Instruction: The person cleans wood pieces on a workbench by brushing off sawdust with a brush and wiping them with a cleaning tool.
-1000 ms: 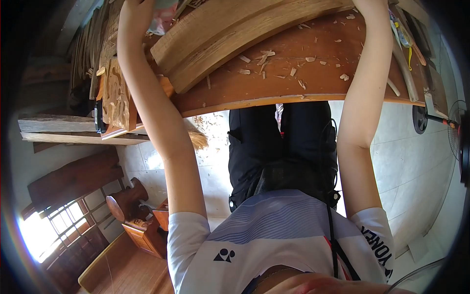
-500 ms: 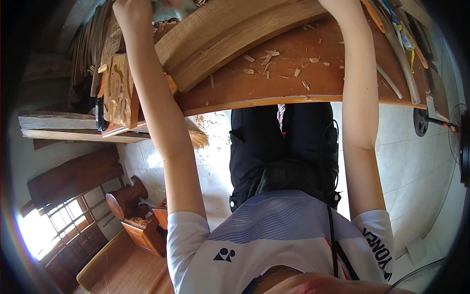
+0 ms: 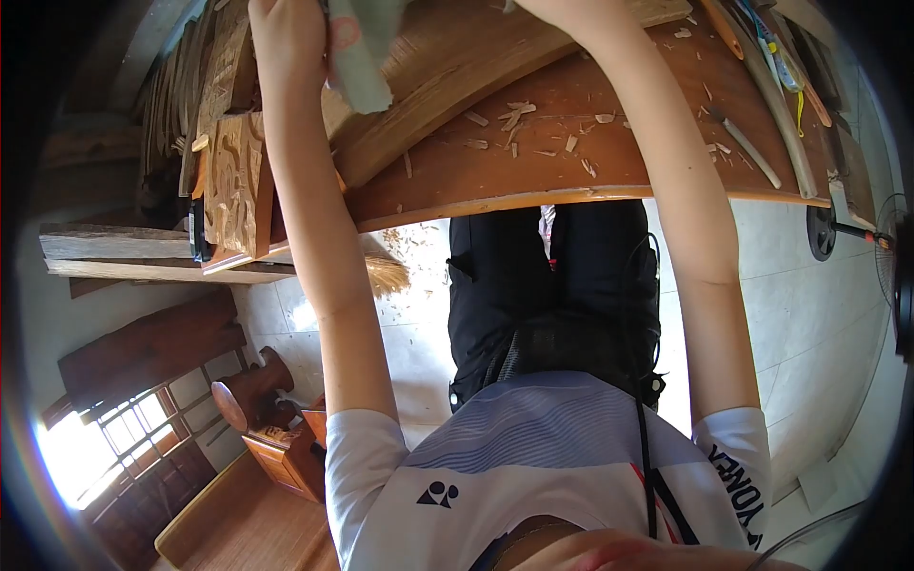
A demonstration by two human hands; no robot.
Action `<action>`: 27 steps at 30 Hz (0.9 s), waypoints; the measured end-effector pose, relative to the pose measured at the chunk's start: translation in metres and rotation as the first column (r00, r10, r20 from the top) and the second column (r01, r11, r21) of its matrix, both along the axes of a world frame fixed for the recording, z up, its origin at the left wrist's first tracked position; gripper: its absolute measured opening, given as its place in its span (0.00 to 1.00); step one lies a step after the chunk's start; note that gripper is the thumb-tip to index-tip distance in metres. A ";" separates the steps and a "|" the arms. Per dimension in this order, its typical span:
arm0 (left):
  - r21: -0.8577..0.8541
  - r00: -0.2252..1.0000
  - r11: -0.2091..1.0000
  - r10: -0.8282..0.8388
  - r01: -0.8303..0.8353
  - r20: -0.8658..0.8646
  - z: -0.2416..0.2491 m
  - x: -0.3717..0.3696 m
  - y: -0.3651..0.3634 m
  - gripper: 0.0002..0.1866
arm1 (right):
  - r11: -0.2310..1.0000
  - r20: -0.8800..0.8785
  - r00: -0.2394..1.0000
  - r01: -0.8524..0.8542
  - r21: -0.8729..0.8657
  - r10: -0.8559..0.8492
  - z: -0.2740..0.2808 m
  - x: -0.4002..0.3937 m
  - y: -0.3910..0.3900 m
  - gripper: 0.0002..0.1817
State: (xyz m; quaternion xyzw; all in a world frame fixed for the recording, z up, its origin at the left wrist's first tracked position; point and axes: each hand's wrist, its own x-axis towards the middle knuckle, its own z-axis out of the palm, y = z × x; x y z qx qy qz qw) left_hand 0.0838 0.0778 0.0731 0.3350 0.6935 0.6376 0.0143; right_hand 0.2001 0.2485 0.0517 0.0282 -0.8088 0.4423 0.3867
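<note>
My left hand [image 3: 288, 30] is at the top edge, its fingers partly cut off, against a pale grey-green sheet [image 3: 360, 67] with a red mark; the hand looks closed on it. The sheet hangs over a long curved wooden piece [image 3: 447, 90] lying on the table. Also at the top edge is my right hand [image 3: 571, 13], above the wooden piece. Its fingers are mostly out of view, with a small grey bit at their tips.
Wood chips [image 3: 519, 114] lie scattered on the brown table [image 3: 457, 186]. Carved wooden blocks [image 3: 233, 181] stand at the left. At the right are a thin stick-like tool [image 3: 747, 147], a brush [image 3: 788, 76] and long handles. A fan [image 3: 890, 247] stands beyond the table.
The pale sheet has come down over the curved wood beside my left hand. My right hand has moved left, and my left hand slightly right and down.
</note>
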 end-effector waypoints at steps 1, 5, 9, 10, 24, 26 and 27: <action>-0.019 0.999 0.999 -0.039 0.039 -0.006 -0.002 0.001 0.000 0.23 | 0.996 0.039 0.999 -0.004 -0.086 0.007 0.001 0.001 0.002 0.08; -0.184 0.982 0.982 0.000 0.035 0.190 0.031 0.037 0.010 0.22 | 0.944 0.135 0.990 0.012 -0.331 0.035 0.007 0.003 0.008 0.08; -0.096 0.973 0.989 -0.089 0.112 0.215 0.042 0.045 0.001 0.19 | 0.860 0.190 0.981 0.057 -0.508 0.047 0.018 0.026 -0.005 0.12; -0.087 0.993 0.995 -0.046 0.055 0.105 0.030 0.036 0.003 0.17 | 0.851 0.211 0.977 0.082 -0.519 0.035 0.016 0.025 -0.004 0.14; -0.093 0.936 0.948 -0.316 0.304 -0.154 -0.005 0.018 0.003 0.14 | 0.788 0.087 0.964 -0.152 -0.597 0.252 0.007 0.024 -0.007 0.13; -0.193 0.952 0.934 -0.306 0.300 -0.004 0.003 0.022 -0.001 0.14 | 0.784 -0.017 0.960 -0.238 -0.573 0.279 -0.003 0.013 -0.003 0.13; -0.243 0.945 0.913 -0.318 0.327 0.077 0.006 0.019 -0.003 0.14 | 0.794 0.002 0.962 -0.226 -0.564 0.275 -0.003 0.016 -0.001 0.12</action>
